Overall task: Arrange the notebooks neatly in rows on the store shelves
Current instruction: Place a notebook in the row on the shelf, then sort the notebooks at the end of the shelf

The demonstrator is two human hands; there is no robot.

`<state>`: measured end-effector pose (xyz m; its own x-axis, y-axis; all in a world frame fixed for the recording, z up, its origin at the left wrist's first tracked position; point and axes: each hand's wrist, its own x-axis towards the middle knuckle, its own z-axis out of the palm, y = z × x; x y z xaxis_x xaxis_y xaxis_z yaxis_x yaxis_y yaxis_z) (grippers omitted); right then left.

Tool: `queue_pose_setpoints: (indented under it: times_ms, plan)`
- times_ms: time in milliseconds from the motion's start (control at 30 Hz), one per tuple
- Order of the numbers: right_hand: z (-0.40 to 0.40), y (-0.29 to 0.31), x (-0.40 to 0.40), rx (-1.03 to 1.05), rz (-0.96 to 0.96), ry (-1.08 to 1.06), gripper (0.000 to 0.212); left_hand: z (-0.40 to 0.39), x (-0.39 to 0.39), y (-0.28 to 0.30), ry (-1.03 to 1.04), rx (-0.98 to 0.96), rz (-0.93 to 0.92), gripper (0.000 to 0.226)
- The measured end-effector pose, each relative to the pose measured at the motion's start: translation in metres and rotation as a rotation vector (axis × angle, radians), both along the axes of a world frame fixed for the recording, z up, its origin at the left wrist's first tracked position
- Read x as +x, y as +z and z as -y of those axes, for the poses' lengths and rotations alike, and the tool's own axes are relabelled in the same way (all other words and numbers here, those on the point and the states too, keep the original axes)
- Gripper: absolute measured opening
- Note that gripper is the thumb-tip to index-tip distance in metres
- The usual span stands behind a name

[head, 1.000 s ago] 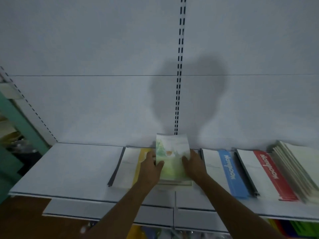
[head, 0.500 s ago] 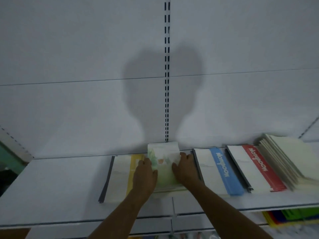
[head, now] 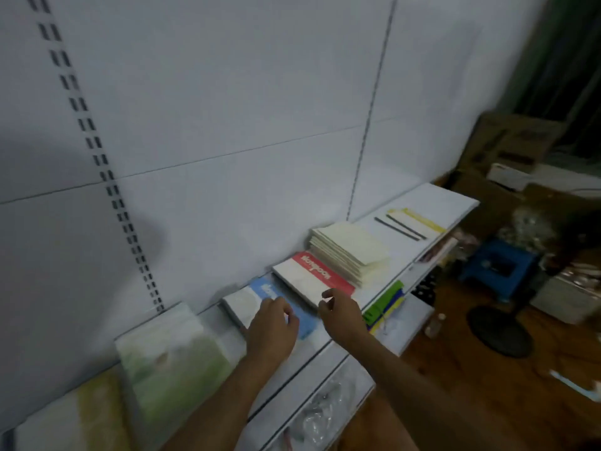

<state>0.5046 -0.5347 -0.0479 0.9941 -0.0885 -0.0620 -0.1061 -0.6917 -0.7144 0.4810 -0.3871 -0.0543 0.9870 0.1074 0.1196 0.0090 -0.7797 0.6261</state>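
Observation:
A row of notebooks lies on the white shelf [head: 328, 341]. From the left: a yellow-striped notebook [head: 87, 415], a green landscape-cover notebook [head: 172, 359], a blue-striped notebook [head: 242, 302], a red-striped notebook [head: 312, 275], a cream stack [head: 351, 249] and a yellow-edged notebook [head: 416, 221]. My left hand [head: 271, 330] hovers over the blue-striped notebook with loosely curled fingers, holding nothing. My right hand [head: 338, 312] hangs beside the red-striped notebook's near corner, fingers loosely curled and empty.
A lower shelf holds green and yellow folders [head: 383, 304] and a plastic bag [head: 322, 415]. On the wooden floor to the right stand a blue stool [head: 497, 268], a dark round fan base [head: 499, 330] and cardboard boxes [head: 510, 144].
Both hands have let go of the green landscape notebook and moved right to the blue and red notebooks. The view has swung to the right.

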Motion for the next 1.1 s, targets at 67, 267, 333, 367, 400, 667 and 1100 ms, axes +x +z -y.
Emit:
queue_pose_setpoints:
  times_ms: [67, 267, 333, 367, 400, 667, 1100]
  plan:
    - [0.056, 0.004, -0.016, -0.034, 0.011, -0.147, 0.022, 0.046, 0.002, 0.0, -0.145, -0.02, -0.003, 0.009]
    - [0.201, 0.009, -0.075, -0.046, 0.043, -0.502, 0.013, 0.178, -0.005, 0.008, -0.484, -0.03, 0.002, 0.011]
    - [0.241, 0.009, -0.088, -0.041, 0.067, -0.581, 0.015, 0.22, -0.006, 0.012, -0.577, -0.02, 0.007, 0.015]
    - [0.259, 0.009, -0.093, -0.036, 0.069, -0.616, 0.015, 0.24, -0.006, 0.014, -0.613, -0.005, 0.006, 0.016]
    - [0.278, 0.011, -0.097, -0.03, 0.066, -0.654, 0.014, 0.261, -0.006, 0.017, -0.647, 0.013, 0.0, 0.017]
    - [0.437, 0.024, -0.095, -0.001, 0.116, -0.826, 0.014, 0.433, 0.014, 0.027, -0.784, 0.046, -0.012, 0.01]
    - [0.611, 0.025, 0.022, -0.004, 0.112, -0.752, 0.015, 0.606, 0.12, 0.029, -0.76, 0.038, -0.008, 0.007]
